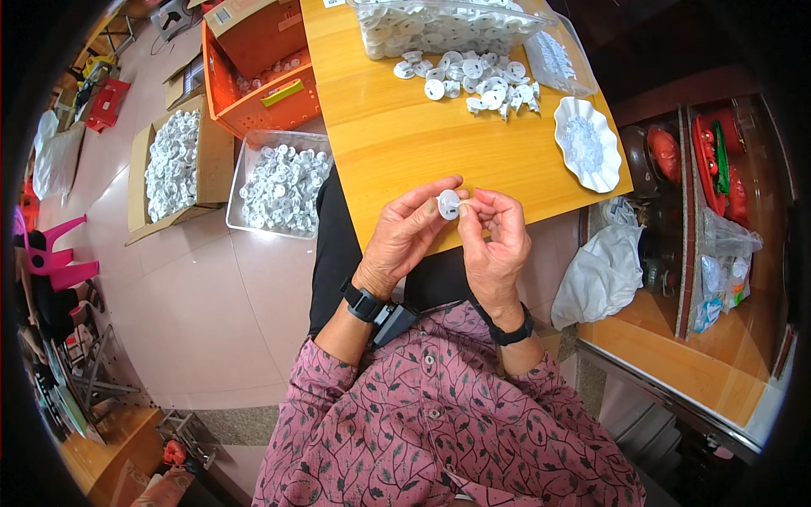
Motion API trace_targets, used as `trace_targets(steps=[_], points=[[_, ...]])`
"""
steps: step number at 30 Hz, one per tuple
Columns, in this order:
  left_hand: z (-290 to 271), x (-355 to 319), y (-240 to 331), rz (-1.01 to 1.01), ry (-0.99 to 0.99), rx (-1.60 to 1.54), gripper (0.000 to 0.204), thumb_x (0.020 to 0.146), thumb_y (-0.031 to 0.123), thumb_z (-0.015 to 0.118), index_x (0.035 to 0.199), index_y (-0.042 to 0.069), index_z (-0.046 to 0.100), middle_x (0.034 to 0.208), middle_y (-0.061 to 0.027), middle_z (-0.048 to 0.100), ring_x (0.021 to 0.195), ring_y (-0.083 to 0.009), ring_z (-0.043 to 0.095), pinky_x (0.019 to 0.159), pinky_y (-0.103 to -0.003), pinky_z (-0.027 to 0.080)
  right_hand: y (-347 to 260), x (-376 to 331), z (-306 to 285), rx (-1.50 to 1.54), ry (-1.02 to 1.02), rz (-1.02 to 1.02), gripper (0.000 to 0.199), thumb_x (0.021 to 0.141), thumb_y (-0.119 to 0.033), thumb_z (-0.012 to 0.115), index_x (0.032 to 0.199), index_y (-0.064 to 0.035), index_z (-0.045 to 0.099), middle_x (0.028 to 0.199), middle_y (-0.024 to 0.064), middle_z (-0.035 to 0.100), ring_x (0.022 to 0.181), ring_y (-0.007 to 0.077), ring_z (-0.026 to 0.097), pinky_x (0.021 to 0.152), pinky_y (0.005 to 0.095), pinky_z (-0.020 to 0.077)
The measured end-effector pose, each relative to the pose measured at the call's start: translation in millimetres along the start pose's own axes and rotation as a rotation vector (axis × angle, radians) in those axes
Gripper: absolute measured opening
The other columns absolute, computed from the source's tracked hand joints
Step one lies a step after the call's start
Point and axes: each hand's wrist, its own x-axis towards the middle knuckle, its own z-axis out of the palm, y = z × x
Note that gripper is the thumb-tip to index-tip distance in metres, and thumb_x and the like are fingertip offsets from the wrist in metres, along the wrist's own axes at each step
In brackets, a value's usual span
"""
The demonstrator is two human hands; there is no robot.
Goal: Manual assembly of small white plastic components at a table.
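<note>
Over the table's near edge, my left hand (pixel 408 228) grips a small round white plastic part (pixel 449 204) between thumb and fingers. The disc has a dark slot or hole at its middle. My right hand (pixel 496 237) is pinched at the disc's right side, thumb and forefinger closed together; whatever tiny piece they hold is too small to make out. A loose pile of similar white plastic parts (pixel 473 76) lies farther back on the yellow wooden table (pixel 397 127). To the right sits a scalloped white dish (pixel 607 176) holding small clear pieces.
At the table's back stands a clear bin (pixel 372 38) full of white parts, with a smaller clear tray (pixel 583 83) beside it. Left on the floor are a filled clear tub (pixel 239 211), a cardboard box (pixel 217 148) and an orange crate (pixel 253 114). Shelves (pixel 691 237) stand at right.
</note>
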Motion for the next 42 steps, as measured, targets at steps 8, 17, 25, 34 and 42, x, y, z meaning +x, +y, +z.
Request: trace_targets(steps=[8, 17, 25, 34, 42], points=[[-13.5, -1.6, -6.8, -0.034, -0.021, -0.081, 0.036, 0.097, 0.013, 0.058, 0.129, -0.004, 0.055, 0.118, -0.0131, 0.062, 0.107, -0.0192, 0.061, 0.094, -0.031, 0.052, -3.3, 1.0, -0.6, 0.006, -0.024, 0.003, 0.024, 0.085, 0.001, 0.068, 0.107, -0.0002, 0.058, 0.090, 0.0105, 0.069, 0.076, 0.0131, 0.066, 0.067, 0.0267, 0.0541], [-8.9, -3.0, -4.0, -0.034, 0.001, -0.071, 0.038, 0.097, 0.014, 0.059, 0.131, -0.003, 0.054, 0.107, -0.0077, 0.064, 0.090, -0.0132, 0.062, 0.081, -0.024, 0.054, -12.5, 2.8, -3.8, -0.145, 0.004, -0.085, 0.025, 0.082, 0.005, 0.068, 0.105, 0.0004, 0.058, 0.085, 0.0103, 0.066, 0.070, 0.0138, 0.065, 0.063, 0.0263, 0.0537], [-8.1, -3.6, -3.6, -0.041, 0.012, -0.067, 0.039, 0.097, 0.013, 0.060, 0.132, -0.002, 0.054, 0.108, -0.0074, 0.063, 0.089, -0.0124, 0.061, 0.083, -0.025, 0.054, -14.2, 4.6, -1.9, -0.185, 0.003, -0.209, 0.024, 0.082, 0.006, 0.068, 0.103, 0.0009, 0.058, 0.083, 0.0100, 0.063, 0.066, 0.0146, 0.064, 0.058, 0.0253, 0.0527], [-7.9, -3.8, -4.1, -0.040, 0.034, -0.049, 0.040, 0.096, 0.012, 0.060, 0.132, -0.003, 0.053, 0.106, -0.0070, 0.064, 0.090, -0.0126, 0.061, 0.085, -0.026, 0.053, -13.7, 7.1, -1.9, -0.241, -0.019, -0.300, 0.024, 0.080, 0.008, 0.068, 0.101, 0.0007, 0.059, 0.083, 0.0112, 0.062, 0.064, 0.0185, 0.064, 0.055, 0.0278, 0.0543], [-6.0, -4.7, -3.6, -0.042, 0.054, -0.001, 0.039, 0.096, 0.012, 0.060, 0.132, -0.003, 0.054, 0.104, -0.0046, 0.063, 0.091, -0.0119, 0.060, 0.085, -0.026, 0.052, -16.1, 9.6, -3.4, -0.288, -0.062, -0.325, 0.025, 0.079, 0.009, 0.067, 0.101, 0.0001, 0.058, 0.081, 0.0112, 0.061, 0.063, 0.0204, 0.064, 0.054, 0.0291, 0.0546]])
